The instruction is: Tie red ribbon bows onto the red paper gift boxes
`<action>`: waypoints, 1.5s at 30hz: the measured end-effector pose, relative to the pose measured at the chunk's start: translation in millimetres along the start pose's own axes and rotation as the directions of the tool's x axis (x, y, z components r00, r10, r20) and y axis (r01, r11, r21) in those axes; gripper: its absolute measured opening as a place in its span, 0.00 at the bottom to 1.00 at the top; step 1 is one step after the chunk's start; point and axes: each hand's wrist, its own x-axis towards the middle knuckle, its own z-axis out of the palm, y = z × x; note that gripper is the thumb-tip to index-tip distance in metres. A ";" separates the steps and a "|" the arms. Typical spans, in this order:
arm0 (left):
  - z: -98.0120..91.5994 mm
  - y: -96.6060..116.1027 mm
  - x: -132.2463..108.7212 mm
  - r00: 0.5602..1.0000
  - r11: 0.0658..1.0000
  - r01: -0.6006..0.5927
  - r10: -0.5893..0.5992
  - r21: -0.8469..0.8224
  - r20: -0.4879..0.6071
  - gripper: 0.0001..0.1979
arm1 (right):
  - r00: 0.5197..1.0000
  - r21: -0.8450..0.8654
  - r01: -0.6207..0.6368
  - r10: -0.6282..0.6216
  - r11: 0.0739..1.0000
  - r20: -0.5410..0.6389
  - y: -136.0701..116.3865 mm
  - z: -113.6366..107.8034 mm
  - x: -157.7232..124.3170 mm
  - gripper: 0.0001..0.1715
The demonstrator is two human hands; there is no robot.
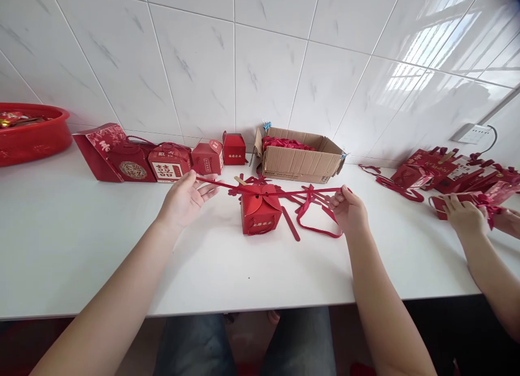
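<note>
A small red gift box (261,214) with gold lettering stands upright on the white table, its rounded top flaps folded together. Across its top runs a red ribbon (298,192), stretched out nearly level to both sides. My left hand (187,196) pinches one end between thumb and forefinger, the other fingers loosely extended. On the other side, my right hand (348,207) is closed on the opposite end. Behind and to the right of the box lie loose red ribbons (320,231) and a flat red strip (291,224).
Along the tiled wall stand several red boxes (169,164) and a cardboard carton (303,163) of red material. A red basin (36,135) sits far left. At right, another person's hands (465,216) hold a red box, near more red boxes (450,170).
</note>
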 end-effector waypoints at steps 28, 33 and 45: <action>30.7 -24.9 -10.4 0.908 0.682 -0.247 -0.086 0.689 0.410 0.21 | 0.957 0.110 -0.285 0.290 0.952 -0.027 13.0 0.3 6.7 0.13; 43.0 -15.9 4.6 0.895 0.481 -0.287 -0.174 0.828 0.411 0.30 | 0.961 0.090 -0.273 0.276 0.958 -0.024 13.4 -3.0 8.9 0.14; 48.6 1.7 5.5 0.882 0.363 -0.367 -0.157 0.857 0.444 0.24 | 0.964 0.131 -0.258 0.265 0.957 -0.037 13.3 -3.1 9.7 0.13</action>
